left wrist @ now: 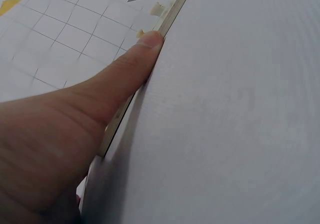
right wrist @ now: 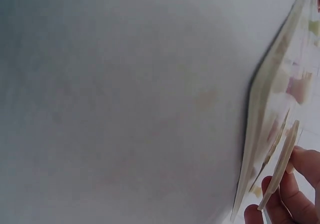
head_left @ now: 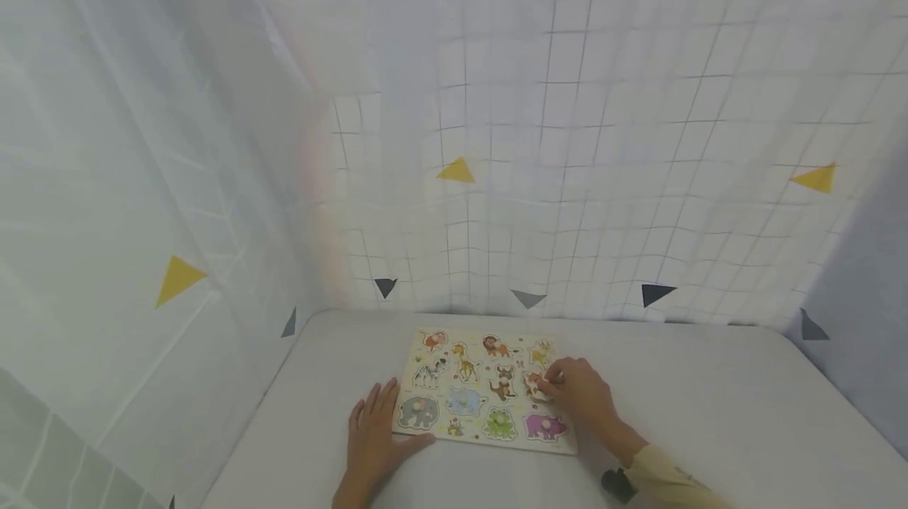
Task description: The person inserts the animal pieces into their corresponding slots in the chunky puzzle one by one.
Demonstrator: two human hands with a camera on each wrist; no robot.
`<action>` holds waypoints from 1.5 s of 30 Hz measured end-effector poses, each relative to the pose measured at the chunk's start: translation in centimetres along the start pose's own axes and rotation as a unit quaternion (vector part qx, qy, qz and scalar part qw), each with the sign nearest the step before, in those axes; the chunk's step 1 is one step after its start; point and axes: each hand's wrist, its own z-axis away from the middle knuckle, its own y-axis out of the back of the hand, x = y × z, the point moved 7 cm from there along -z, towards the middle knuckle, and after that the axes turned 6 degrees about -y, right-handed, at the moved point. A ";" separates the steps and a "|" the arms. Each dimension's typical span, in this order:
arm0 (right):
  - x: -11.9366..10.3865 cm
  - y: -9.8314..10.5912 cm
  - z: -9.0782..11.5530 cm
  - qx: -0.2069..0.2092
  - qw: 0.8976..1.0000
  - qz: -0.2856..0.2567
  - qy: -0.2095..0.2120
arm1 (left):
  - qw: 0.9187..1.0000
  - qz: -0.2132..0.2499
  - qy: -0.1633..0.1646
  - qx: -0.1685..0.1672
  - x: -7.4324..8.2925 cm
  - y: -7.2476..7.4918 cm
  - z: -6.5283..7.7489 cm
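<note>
A wooden peg puzzle board [head_left: 477,432] with several animal pieces lies flat on the table. My left hand [head_left: 374,432] is at its near left corner, fingers spread beside the left edge. In the left wrist view the left thumb [left wrist: 120,71] lies along the board's front edge. At the right side, my right hand [head_left: 585,397] pinches an orange animal puzzle piece [head_left: 534,388]. The right wrist view shows this thin piece [right wrist: 281,164] tilted just above the board, between thumb and fingers. Its picture faces away there.
The elephant piece [head_left: 418,413], frog piece [head_left: 500,424] and purple hippo piece [head_left: 545,426] sit along the board's near side. A white table [head_left: 695,391] surrounds the board. Behind it hangs a white grid-patterned curtain [head_left: 624,202], with another sheet at the left.
</note>
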 end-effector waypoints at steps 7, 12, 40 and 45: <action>-0.3 -0.3 0.1 0.010 1.000 -0.004 0.014 | 1.000 0.006 0.000 0.000 0.1 0.1 -0.1; -0.5 -0.3 0.1 0.020 0.999 -0.008 0.023 | 1.000 0.007 0.002 0.004 0.0 0.1 0.0; -1.7 -0.8 0.2 0.001 0.999 0.010 0.033 | 1.000 0.008 -0.002 0.005 0.4 0.6 0.1; -1.4 -1.0 0.3 -0.012 1.000 -0.005 0.027 | 1.000 0.009 -0.006 0.003 0.3 0.4 0.4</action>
